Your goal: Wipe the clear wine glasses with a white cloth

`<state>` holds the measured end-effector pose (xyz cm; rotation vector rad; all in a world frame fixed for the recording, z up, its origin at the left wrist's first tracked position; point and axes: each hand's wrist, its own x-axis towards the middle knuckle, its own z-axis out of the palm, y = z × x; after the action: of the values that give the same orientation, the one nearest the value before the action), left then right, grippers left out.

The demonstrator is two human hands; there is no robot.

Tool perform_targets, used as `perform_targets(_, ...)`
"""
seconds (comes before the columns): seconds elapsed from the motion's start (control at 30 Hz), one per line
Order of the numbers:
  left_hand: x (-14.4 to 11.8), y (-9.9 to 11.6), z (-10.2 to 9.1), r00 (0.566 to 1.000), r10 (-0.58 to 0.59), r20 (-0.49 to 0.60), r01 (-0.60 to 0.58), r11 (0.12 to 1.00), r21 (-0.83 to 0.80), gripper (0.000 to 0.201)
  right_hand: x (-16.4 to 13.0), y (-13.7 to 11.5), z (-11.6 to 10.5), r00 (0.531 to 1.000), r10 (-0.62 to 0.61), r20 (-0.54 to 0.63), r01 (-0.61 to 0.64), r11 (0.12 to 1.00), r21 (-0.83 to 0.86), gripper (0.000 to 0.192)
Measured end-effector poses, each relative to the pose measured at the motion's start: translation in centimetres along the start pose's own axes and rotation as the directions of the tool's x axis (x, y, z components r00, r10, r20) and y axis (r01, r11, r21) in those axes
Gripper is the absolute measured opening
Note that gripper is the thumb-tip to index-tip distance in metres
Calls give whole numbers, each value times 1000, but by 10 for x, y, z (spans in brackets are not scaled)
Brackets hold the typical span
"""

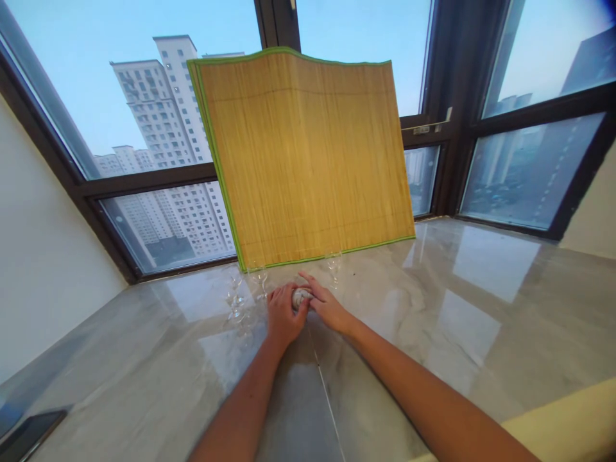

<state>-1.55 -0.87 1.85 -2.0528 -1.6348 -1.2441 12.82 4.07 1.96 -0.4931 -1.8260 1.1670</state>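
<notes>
Between my hands is a small round whitish object [301, 297] with thin darker lines on it; its exact kind I cannot make out. My left hand [285, 311] curls round its left side, the thumb across the front. From the right, my right hand [330, 307] presses against it, with one finger stretched out past it. Small clear stemmed glasses stand nearby: one glass [333, 266] beyond my right hand, another glass [258, 277] beyond my left, and further glassware [235, 298] to the left. Part of the round object is covered by my fingers.
A bamboo mat [308, 160] with green edging stands upright against the window [351, 38] behind the glasses. The glossy marble-patterned surface [385, 346] spreads around my hands. A dark flat device [31, 436] lies at the lower left. Something pale yellow [568, 417] edges the lower right.
</notes>
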Motion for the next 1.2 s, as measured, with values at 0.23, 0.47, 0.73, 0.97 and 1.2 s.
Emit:
perform_targets(0.23, -3, -9, 10, 999, -35, -13, 34, 997, -70, 26, -1, -13, -10, 998, 19, 65, -18, 1000, -16, 72)
perform_targets(0.47, -5, -18, 14, 996, -51, -76, 37, 985, -169, 35, 0, -19, -6, 997, -71, -1, 70, 987, -143, 59)
perform_targets(0.73, -4, -16, 9, 989, -123, -87, 93, 951, -294, 32, 2, -26, -6, 977, -160, -138, 116, 953, -280, 64)
perform_targets(0.97, -6, -5, 8, 996, 44, -77, -61, 970, -236, 61, 6, -27, -8, 974, 7, -227, 25, 991, 134, 48)
perform_targets(1.2, 0, 6, 3, 999, 39, -2, -39, 989, -144, 54, 7, -22, -13, 941, -52, -333, 67, 997, 33, 37)
